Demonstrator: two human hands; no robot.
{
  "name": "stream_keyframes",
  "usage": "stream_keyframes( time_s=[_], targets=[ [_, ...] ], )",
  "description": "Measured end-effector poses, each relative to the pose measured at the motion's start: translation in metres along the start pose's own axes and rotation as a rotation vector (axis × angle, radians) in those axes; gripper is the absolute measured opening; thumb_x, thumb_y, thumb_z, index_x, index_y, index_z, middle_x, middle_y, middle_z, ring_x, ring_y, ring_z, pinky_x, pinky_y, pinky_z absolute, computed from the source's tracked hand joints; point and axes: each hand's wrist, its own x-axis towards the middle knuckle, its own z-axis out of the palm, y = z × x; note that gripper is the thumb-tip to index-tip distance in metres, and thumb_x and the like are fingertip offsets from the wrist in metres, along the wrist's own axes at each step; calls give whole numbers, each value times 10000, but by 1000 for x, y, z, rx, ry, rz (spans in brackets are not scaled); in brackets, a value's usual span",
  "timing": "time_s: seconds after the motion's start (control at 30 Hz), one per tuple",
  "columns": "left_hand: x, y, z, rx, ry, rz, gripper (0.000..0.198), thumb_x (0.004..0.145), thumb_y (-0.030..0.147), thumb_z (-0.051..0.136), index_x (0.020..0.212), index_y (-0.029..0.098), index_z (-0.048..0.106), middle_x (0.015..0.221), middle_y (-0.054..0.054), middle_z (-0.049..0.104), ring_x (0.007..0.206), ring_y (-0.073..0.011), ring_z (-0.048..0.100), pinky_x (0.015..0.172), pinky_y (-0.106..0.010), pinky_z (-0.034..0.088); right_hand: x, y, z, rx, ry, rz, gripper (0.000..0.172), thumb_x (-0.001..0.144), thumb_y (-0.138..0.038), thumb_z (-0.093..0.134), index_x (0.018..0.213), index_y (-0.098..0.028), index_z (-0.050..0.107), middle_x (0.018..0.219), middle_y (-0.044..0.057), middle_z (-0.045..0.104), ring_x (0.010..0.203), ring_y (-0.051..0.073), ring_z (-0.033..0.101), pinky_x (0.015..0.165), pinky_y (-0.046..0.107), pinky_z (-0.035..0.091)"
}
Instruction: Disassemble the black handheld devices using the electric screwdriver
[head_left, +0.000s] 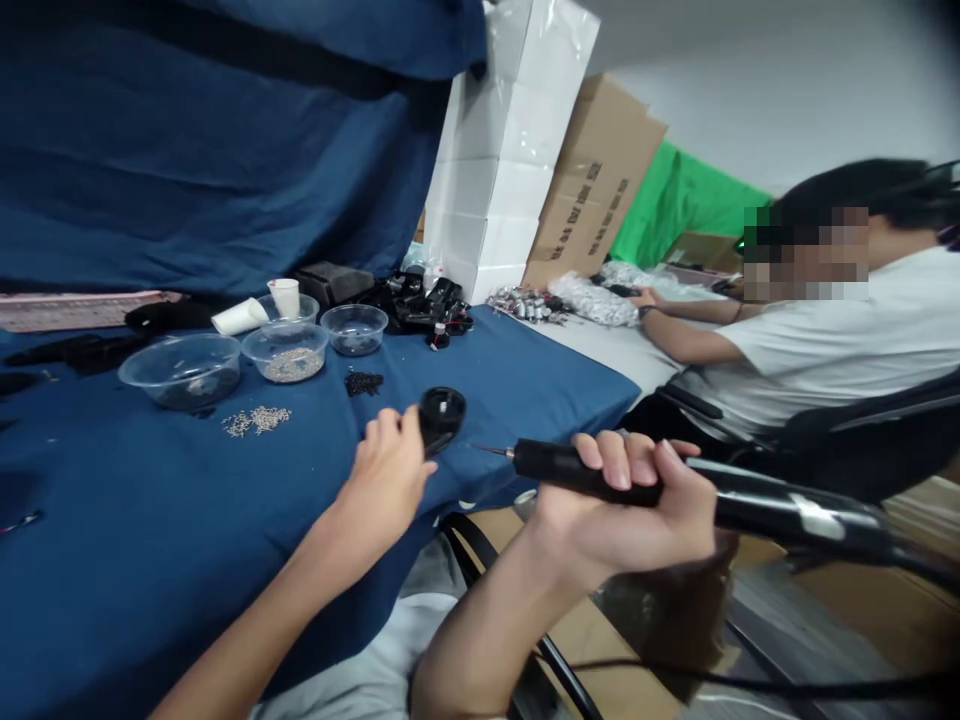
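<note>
My left hand (394, 465) is closed around a black plastic part with a round, cup-like end (442, 412); the rest of that part is hidden by my fingers. In my right hand (630, 500) is a black electric screwdriver (547, 465), its thin bit pointing left toward the part, with a gap between them. A cable runs off from its rear at the right. On the blue cloth beyond my left hand are a small heap of silver screws (259, 420) and a heap of tiny dark pieces (364, 382).
Clear plastic bowls (180, 370) stand at the back left, one with small metal pieces, beside paper cups (284, 298). Black parts (427, 305) are piled farther back. White boxes (487, 170) and a cardboard box (592, 180) rise behind. A co-worker (847, 310) sits at the right.
</note>
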Motion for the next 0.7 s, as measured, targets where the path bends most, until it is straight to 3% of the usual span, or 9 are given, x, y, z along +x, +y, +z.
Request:
stream_keyframes(
  time_s=[0.13, 0.23, 0.3, 0.37, 0.4, 0.43, 0.5, 0.57, 0.7],
  targets=[
    [83, 58, 21, 19, 59, 119, 457, 1070, 366, 783, 1479, 191, 675, 1500, -140, 684, 1318, -329, 706, 1100, -569, 631, 9, -5, -11, 28, 44, -68, 256, 650, -152, 614, 859, -215, 480, 648, -137, 262, 450, -1, 353, 473, 95, 385],
    [97, 73, 21, 8, 159, 218, 445, 1078, 379, 775, 1468, 187, 683, 1507, -143, 683, 1327, -332, 705, 1109, -580, 626, 19, -2, -17, 37, 55, -55, 295, 605, -134, 630, 847, -211, 480, 629, -147, 295, 429, -8, 374, 442, 96, 388],
    [76, 65, 19, -1, 198, 324, 354, 1076, 278, 754, 1411, 176, 700, 1410, -123, 728, 1278, -305, 720, 1081, -530, 634, 26, 1, -20, 53, 83, -39, 262, 609, -128, 605, 829, -210, 490, 600, -149, 322, 406, -9, 369, 413, 94, 383],
    [40, 45, 16, 1, 235, 426, 350, 998, 33, 649, 1309, 177, 718, 1257, -91, 777, 1196, -257, 724, 1041, -426, 628, 29, 6, -20, 73, 123, -15, 119, 725, -126, 546, 795, -216, 514, 561, -129, 329, 380, -4, 371, 394, 99, 375],
    [20, 32, 13, 9, 261, 465, 419, 919, -43, 597, 1239, 192, 728, 1163, -69, 789, 1115, -236, 726, 992, -380, 625, 28, 8, -20, 73, 140, 17, 126, 812, -110, 493, 771, -222, 534, 546, -112, 332, 370, 2, 387, 391, 109, 382],
    [-2, 18, 10, 19, 301, 487, 446, 848, -67, 568, 1160, 206, 733, 1076, -54, 788, 1030, -225, 723, 941, -361, 619, 27, 10, -18, 63, 148, 74, 257, 907, -85, 426, 742, -227, 561, 539, -92, 347, 370, 10, 424, 397, 127, 407],
    [-43, -11, 1, 40, 410, 481, 383, 723, -51, 551, 943, 222, 705, 871, -21, 745, 824, -201, 685, 766, -333, 582, 21, 13, -15, 33, 146, 212, 437, 1026, -53, 360, 698, -225, 593, 551, -68, 401, 397, 27, 520, 418, 155, 485],
    [-81, -39, -11, 64, 542, 422, 337, 660, -34, 523, 825, 226, 660, 706, 10, 662, 641, -162, 591, 571, -315, 460, 17, 18, -13, 12, 139, 311, 495, 1092, -63, 370, 677, -215, 593, 560, -68, 444, 403, 30, 565, 421, 158, 538],
    [-150, -84, -45, 129, 739, 317, 249, 651, -16, 487, 629, 226, 538, 538, 53, 533, 499, -105, 471, 479, -287, 361, 21, 36, -23, -24, 162, 449, 574, 1172, -158, 393, 628, -237, 560, 529, -89, 493, 335, 32, 550, 354, 168, 504]
  ],
)
